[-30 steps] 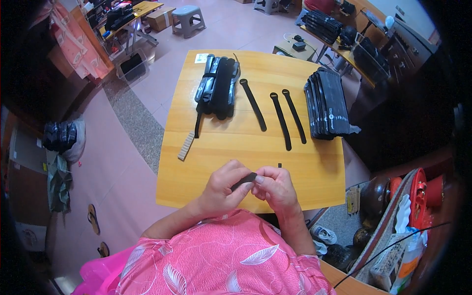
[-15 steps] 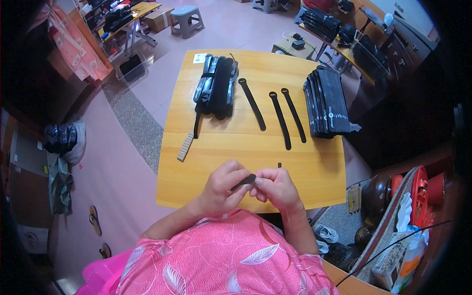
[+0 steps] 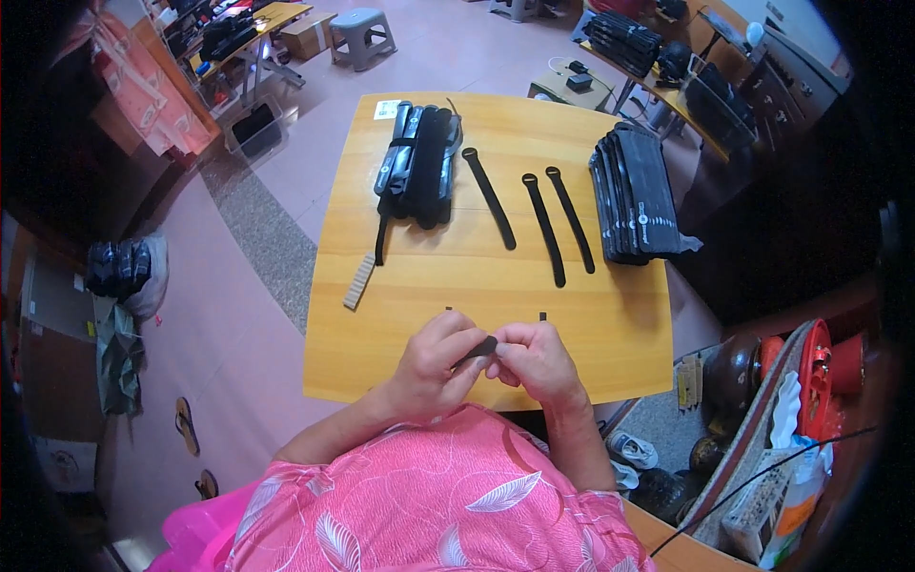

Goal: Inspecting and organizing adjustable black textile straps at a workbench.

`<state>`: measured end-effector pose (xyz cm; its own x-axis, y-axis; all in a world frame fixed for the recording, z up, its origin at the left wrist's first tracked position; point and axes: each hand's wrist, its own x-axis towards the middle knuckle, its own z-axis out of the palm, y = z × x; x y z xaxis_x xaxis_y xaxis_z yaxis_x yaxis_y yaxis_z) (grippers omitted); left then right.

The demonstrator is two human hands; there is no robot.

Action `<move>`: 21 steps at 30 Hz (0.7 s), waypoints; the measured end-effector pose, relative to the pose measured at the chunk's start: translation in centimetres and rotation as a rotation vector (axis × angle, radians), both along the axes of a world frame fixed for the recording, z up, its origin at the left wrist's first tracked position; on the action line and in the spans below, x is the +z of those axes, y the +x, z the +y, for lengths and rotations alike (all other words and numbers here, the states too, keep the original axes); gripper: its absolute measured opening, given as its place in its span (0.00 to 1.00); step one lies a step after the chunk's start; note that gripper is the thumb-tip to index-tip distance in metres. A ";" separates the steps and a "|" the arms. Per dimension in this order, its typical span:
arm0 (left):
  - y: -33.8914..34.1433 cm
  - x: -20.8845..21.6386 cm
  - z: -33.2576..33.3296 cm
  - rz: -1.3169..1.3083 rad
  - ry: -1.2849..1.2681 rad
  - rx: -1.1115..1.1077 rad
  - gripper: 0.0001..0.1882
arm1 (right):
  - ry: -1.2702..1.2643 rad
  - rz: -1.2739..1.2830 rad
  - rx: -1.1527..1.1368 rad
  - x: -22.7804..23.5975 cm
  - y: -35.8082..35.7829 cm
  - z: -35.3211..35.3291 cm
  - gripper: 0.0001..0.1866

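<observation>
Both hands meet close together over the near edge of the wooden table (image 3: 610, 334). The left hand (image 3: 434, 367) and the right hand (image 3: 536, 360) pinch a small dark strap piece (image 3: 477, 349) between their fingertips, one hand on each end. It is too small to tell more about it.

Past the hands, three long black straps (image 3: 545, 227) lie flat on the table, side by side. Farther off to the left sits a bundle of black straps (image 3: 419, 162), and near it a small tan strip (image 3: 360, 281) lies at the table edge. Farther off to the right stands a stack of flat black pieces (image 3: 637, 195). Two tiny dark bits (image 3: 542, 316) lie just past the fingers.
</observation>
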<state>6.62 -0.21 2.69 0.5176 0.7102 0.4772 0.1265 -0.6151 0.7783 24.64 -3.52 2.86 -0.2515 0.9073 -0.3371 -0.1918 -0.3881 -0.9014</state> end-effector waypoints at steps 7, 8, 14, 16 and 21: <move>-0.1 -0.1 0.0 -0.039 -0.201 -0.036 0.09 | 0.047 0.216 -0.085 -2.0 -0.7 -0.3 0.08; -0.1 -0.3 0.1 -0.039 -0.201 -0.036 0.09 | 0.089 0.301 -0.122 -2.1 -1.0 -0.3 0.08; -0.1 -1.9 0.3 -0.431 -1.066 -0.126 0.06 | 0.170 0.279 -0.239 -2.3 -2.4 -0.4 0.07; 0.0 -2.2 0.3 -0.383 -1.019 -0.054 0.07 | 0.149 0.260 -0.242 -2.1 -2.6 -0.2 0.08; 0.0 -1.6 0.3 -0.152 -0.425 0.039 0.06 | 0.052 0.178 -0.218 -0.5 -2.6 0.5 0.10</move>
<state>6.64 0.07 1.13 0.4334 0.8769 0.2077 0.0076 -0.2340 0.9722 22.01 -3.03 2.32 -0.0998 0.9614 -0.2563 -0.4225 -0.2741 -0.8639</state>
